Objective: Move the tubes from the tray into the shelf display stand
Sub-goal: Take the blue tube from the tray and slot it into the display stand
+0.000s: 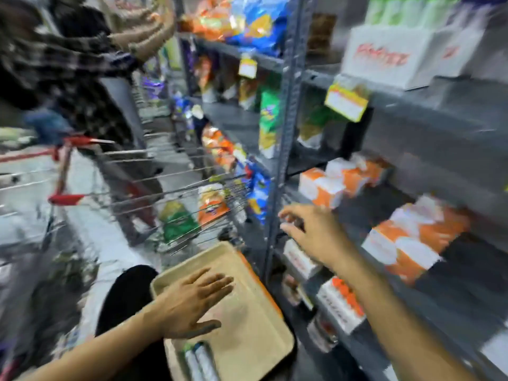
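A beige tray (247,323) rests on my lap at the bottom middle. Two grey tubes (199,362) with green caps lie side by side at its near end. My left hand (192,301) lies flat and open on the tray, fingers spread, just beyond the tubes and not touching them. My right hand (310,232) reaches toward the grey metal shelf (412,312) on the right, fingers apart; blur hides whether anything small sits between them. A white display stand (393,56) holding green-topped tubes sits on the upper shelf at the top right.
Orange and white boxes (412,237) fill the middle shelf. White cartons (341,306) sit on the shelf below. A wire shopping cart (154,199) with snack bags stands to the left. Another person in a checked shirt (68,67) reaches into the far shelves. The whole view is blurred.
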The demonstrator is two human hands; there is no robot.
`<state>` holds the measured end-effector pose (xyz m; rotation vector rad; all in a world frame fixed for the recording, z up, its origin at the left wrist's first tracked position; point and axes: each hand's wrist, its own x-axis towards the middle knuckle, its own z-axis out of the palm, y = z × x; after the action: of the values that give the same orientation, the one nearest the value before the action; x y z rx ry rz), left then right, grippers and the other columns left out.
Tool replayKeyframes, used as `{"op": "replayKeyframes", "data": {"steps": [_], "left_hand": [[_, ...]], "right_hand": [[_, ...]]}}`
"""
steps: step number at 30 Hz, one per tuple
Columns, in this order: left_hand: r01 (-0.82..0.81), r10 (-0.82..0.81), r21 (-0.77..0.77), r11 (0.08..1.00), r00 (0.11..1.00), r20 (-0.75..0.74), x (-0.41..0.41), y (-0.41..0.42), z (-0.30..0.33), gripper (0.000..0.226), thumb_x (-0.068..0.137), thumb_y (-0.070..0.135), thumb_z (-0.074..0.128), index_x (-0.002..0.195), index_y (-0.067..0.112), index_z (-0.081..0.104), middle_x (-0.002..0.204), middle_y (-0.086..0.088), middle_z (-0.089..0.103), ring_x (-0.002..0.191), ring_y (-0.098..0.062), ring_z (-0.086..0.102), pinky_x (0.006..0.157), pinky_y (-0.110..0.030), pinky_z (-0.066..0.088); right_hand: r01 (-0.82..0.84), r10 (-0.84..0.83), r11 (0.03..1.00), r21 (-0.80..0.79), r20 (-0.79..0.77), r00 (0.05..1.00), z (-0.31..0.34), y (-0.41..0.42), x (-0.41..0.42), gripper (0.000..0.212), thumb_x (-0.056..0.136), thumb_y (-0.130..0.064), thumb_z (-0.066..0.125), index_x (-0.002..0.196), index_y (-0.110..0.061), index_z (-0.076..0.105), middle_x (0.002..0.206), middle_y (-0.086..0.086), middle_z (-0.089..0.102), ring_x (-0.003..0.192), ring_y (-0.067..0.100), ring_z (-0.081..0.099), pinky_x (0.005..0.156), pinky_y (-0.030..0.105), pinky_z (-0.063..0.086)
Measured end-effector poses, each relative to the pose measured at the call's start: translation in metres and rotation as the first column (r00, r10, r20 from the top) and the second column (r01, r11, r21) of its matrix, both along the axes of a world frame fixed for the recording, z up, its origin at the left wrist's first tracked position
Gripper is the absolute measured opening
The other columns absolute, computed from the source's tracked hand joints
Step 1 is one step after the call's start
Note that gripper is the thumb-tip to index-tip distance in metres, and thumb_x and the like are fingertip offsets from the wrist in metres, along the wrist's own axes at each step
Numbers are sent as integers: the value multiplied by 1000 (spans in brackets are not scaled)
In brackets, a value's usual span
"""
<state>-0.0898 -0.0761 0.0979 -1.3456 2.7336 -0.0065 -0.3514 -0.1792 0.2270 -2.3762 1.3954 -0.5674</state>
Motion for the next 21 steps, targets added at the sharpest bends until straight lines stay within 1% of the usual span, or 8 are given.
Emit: {"op": "replayKeyframes", "data": {"steps": [2,5,10,12,14,16,18,21], "left_hand": [[-103,103,90,991,995,0,36,24,-25,64,94,56,36,143,16,38,149,-3,39,135,-19,38,109,-52,29],[-213,214,171,962,977,15,79,61,-60,61,95,55,36,142,17,40,148,-2,41,136,-16,36,112,-48,24],[-299,306,240,923,952,11,109,103,-99,64,95,56,33,145,16,32,152,-2,34,139,-18,30,114,-52,16],[-320,326,243,916,945,17,111,107,-111,65,95,55,33,145,14,32,152,-4,35,139,-19,30,114,-52,15],[-350,354,269,897,934,36,113,111,-122,66,95,55,32,147,15,28,154,-3,29,141,-17,23,117,-45,7],[-389,391,281,877,919,51,115,114,-133,64,96,55,31,147,16,27,155,-2,27,142,-16,20,118,-40,2],[-419,426,278,864,904,41,116,115,-139,63,96,54,31,147,17,29,154,-2,30,142,-16,22,117,-38,5],[-438,449,267,858,893,22,118,115,-144,62,94,55,30,145,19,33,151,-1,37,139,-18,28,115,-37,16]], "right_hand": [[-42,52,990,133,-68,996,-57,-3,44,22,85,-29,63,106,-25,66,99,1,73,97,24,65,81,34,51],[-113,166,942,317,-147,975,-132,12,98,24,85,-28,59,109,-28,64,105,0,72,106,24,62,85,32,48],[-161,313,842,514,-222,923,-220,46,149,25,85,-28,56,109,-25,65,113,7,70,106,28,63,85,32,49],[-164,348,817,552,-247,904,-245,54,161,27,87,-25,55,113,-23,63,117,10,67,107,29,62,85,31,48],[-159,376,802,576,-281,883,-269,62,172,30,87,-20,53,116,-20,60,121,11,64,109,30,61,86,31,48],[-154,402,800,579,-329,855,-290,70,178,32,88,-16,53,119,-17,58,123,13,62,110,32,61,88,35,49],[-148,424,802,579,-377,823,-309,75,182,33,88,-12,50,121,-14,56,125,15,60,111,33,60,89,38,50],[-143,452,803,579,-433,780,-332,79,183,41,87,-6,43,127,-12,49,131,16,52,118,34,53,93,40,47]]}}
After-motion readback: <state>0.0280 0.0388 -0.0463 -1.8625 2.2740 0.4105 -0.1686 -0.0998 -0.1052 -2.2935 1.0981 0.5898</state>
